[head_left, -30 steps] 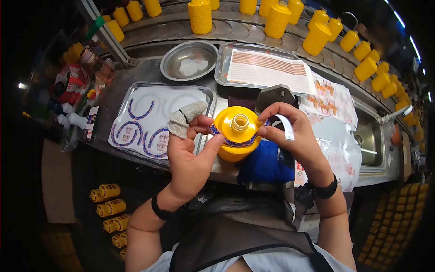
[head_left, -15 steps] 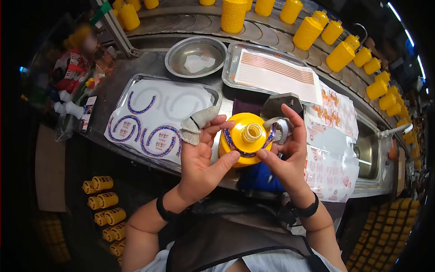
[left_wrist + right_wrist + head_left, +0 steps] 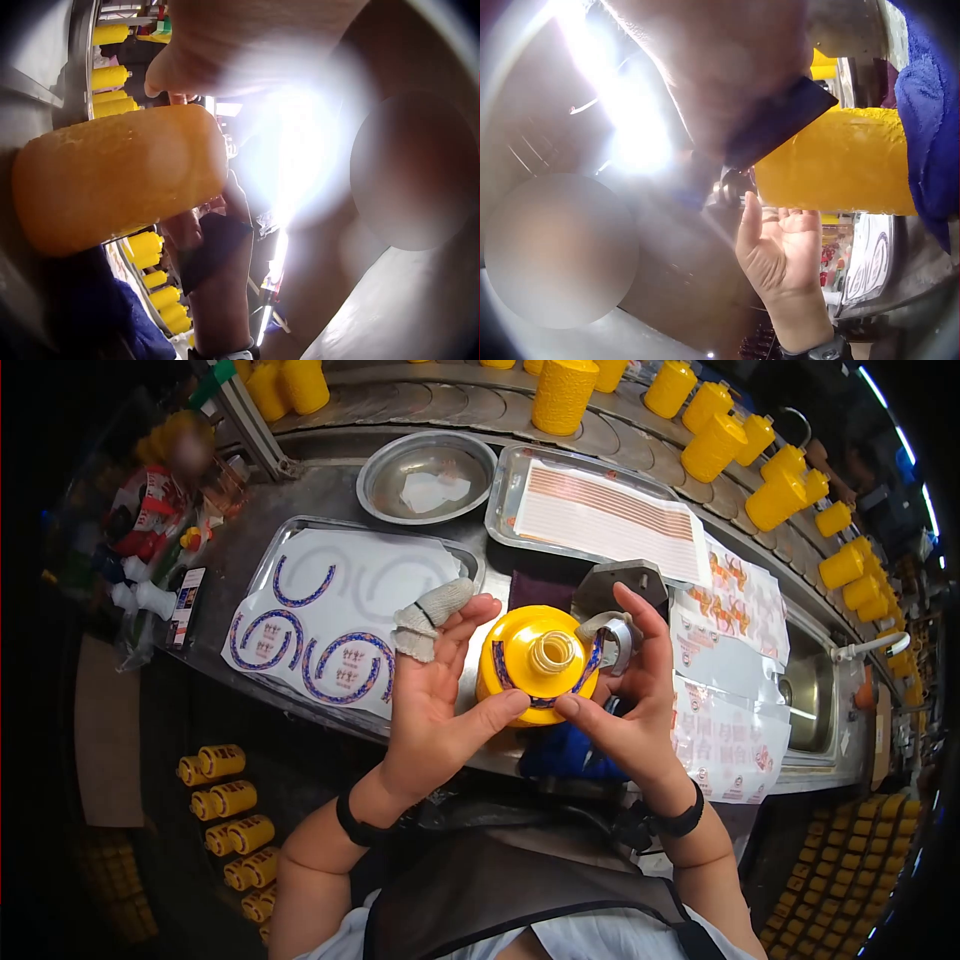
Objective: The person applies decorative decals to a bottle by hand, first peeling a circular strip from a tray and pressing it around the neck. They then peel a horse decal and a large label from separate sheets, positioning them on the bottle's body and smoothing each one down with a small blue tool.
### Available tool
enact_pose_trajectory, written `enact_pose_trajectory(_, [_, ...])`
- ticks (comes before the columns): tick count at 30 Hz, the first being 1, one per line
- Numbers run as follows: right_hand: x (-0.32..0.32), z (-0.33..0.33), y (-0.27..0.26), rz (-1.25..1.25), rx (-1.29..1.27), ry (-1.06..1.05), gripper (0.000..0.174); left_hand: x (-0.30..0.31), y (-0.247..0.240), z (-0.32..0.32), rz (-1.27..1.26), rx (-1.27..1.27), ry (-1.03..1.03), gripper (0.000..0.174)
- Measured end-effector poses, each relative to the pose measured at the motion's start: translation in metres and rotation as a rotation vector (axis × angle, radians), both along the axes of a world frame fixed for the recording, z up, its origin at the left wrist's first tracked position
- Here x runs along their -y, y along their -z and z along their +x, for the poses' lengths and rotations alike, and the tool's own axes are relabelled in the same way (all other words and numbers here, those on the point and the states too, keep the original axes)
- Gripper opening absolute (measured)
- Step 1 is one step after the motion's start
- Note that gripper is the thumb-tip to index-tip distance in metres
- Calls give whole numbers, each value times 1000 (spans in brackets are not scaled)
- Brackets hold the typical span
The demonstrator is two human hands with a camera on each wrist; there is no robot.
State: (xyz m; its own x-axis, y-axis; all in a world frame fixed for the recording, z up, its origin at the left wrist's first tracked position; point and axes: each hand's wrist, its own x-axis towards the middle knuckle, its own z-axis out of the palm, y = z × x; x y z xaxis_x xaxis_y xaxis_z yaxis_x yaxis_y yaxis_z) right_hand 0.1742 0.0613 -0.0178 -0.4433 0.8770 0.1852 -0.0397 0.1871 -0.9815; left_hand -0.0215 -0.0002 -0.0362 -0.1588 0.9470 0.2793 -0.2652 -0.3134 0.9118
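A yellow bottle (image 3: 515,630) with a ribbed, open neck stands between the hands. Round its shoulder curves a blue-and-red patterned strip (image 3: 541,702), its two ends raised at the sides. The left hand (image 3: 435,695) presses its thumb tip on the strip's front left; its fingers extend beside the bottle, one in a grey cloth cover (image 3: 440,605). The right hand (image 3: 645,705) rests its thumb on the front right, index finger raised. A shiny curved piece (image 3: 622,645) lies against the right fingers; how it is held is hidden. In the right wrist view it may be the dark flap (image 3: 784,124).
A tray (image 3: 478,565) at left bears a sheet with patterned arcs. Behind stand a metal bowl (image 3: 372,495) and a tray (image 3: 497,535) of striped paper. Blue cloth (image 3: 565,755) lies before the bottle, printed sheets (image 3: 725,730) and a sink (image 3: 810,705) at right.
From a pinch on the strip's end, the right hand has moved to its front, thumb on the shoulder. The left thumb has slid toward the middle, and the left fingers have let go of the strip.
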Motion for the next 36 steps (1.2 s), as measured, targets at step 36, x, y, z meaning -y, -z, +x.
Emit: enact_pose_trajectory(36, [4,-7,-3,20,101,69,98,-5,1,-9,-216,415,139,56])
